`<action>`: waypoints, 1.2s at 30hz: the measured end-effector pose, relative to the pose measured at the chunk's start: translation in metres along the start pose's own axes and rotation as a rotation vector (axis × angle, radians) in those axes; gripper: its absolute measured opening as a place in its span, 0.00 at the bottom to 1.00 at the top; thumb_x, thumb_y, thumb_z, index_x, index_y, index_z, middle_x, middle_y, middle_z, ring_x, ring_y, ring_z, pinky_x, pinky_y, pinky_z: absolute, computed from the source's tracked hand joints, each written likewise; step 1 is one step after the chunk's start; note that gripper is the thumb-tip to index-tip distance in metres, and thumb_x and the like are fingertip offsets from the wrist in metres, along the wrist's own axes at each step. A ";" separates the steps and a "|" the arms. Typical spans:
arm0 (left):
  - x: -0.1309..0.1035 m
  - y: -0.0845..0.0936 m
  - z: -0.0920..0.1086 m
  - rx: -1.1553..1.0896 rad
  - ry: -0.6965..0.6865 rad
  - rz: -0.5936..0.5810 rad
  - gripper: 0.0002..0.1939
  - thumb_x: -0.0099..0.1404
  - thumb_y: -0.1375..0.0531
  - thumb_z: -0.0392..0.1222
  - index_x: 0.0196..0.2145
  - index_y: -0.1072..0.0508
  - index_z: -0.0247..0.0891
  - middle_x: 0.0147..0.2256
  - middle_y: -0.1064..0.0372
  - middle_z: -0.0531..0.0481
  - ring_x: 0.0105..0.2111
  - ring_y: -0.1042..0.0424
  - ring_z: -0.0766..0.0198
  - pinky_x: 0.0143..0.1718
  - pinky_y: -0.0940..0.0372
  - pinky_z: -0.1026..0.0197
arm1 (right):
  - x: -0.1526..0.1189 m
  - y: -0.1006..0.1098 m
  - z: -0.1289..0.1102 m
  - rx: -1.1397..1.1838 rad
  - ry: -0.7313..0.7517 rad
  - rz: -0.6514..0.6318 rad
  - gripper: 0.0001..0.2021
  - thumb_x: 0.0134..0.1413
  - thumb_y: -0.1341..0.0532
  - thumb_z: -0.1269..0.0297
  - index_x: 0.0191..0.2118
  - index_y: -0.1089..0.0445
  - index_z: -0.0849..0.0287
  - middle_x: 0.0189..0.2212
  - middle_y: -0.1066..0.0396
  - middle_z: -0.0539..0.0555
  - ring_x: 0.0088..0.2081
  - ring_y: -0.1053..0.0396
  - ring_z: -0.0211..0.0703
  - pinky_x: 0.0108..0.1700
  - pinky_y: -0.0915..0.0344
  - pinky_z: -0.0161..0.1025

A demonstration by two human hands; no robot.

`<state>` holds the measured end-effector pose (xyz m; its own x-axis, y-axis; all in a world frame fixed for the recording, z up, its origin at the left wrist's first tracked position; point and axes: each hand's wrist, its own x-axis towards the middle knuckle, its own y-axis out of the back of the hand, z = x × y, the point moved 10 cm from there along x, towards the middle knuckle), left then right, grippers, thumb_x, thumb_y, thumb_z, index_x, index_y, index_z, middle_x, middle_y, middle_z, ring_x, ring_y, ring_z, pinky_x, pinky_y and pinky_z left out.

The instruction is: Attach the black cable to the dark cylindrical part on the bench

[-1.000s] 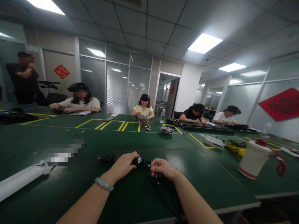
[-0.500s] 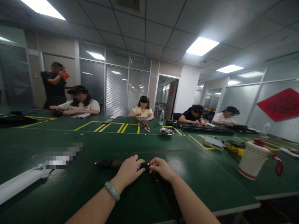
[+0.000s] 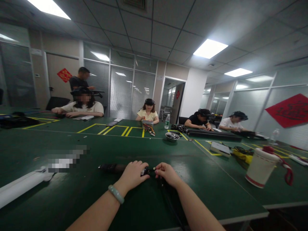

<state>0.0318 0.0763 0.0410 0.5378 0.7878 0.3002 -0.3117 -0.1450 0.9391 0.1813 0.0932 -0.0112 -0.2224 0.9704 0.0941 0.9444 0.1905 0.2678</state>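
Observation:
A black electric screwdriver (image 3: 111,168) lies on the green table with its silver tip pointing left. My left hand (image 3: 133,175) is wrapped over the rear part of its body, and the dark end shows past the thumb. Close to that end, my right hand (image 3: 167,173) pinches a small cable plug (image 3: 154,168) between thumb and fingertips. A black cable (image 3: 170,200) runs beneath my right forearm toward the table's near edge. Whether the plug touches the screwdriver's end cannot be made out.
A white tubular item (image 3: 22,189) lies to the left. On the right stand a lidded cup (image 3: 261,168) and a boxy grey item (image 3: 220,148). Ahead are a metal bowl (image 3: 172,137) and a water bottle (image 3: 167,122). Several people work across the table (image 3: 96,150).
My hands have barely moved; a slim gap shows between the screwdriver's end and the right fingertips. In the background, the standing person has moved right, behind a seated co-worker.

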 end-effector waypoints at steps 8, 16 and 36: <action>-0.005 0.001 -0.017 -0.089 0.042 -0.036 0.25 0.58 0.40 0.61 0.50 0.30 0.52 0.44 0.30 0.49 0.46 0.32 0.53 0.48 0.41 0.53 | -0.002 -0.003 0.005 -0.109 0.010 -0.018 0.11 0.48 0.35 0.62 0.37 0.31 0.61 0.26 0.26 0.50 0.28 0.30 0.38 0.32 0.38 0.34; -0.010 0.004 -0.015 -0.096 0.066 -0.089 0.22 0.57 0.40 0.61 0.46 0.27 0.50 0.43 0.30 0.48 0.44 0.32 0.53 0.46 0.40 0.55 | -0.012 -0.011 -0.003 -0.214 -0.012 -0.102 0.13 0.49 0.34 0.59 0.37 0.28 0.61 0.28 0.25 0.52 0.31 0.28 0.40 0.33 0.37 0.34; -0.007 0.004 -0.006 0.010 0.031 -0.010 0.15 0.58 0.40 0.54 0.40 0.26 0.45 0.38 0.30 0.48 0.41 0.30 0.55 0.43 0.39 0.56 | -0.020 -0.013 0.001 0.062 -0.156 -0.242 0.20 0.51 0.34 0.49 0.40 0.28 0.63 0.27 0.28 0.51 0.24 0.35 0.32 0.27 0.39 0.30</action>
<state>0.0222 0.0732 0.0416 0.5166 0.8072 0.2856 -0.2988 -0.1426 0.9436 0.1735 0.0717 -0.0174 -0.4079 0.9057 -0.1151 0.8825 0.4234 0.2046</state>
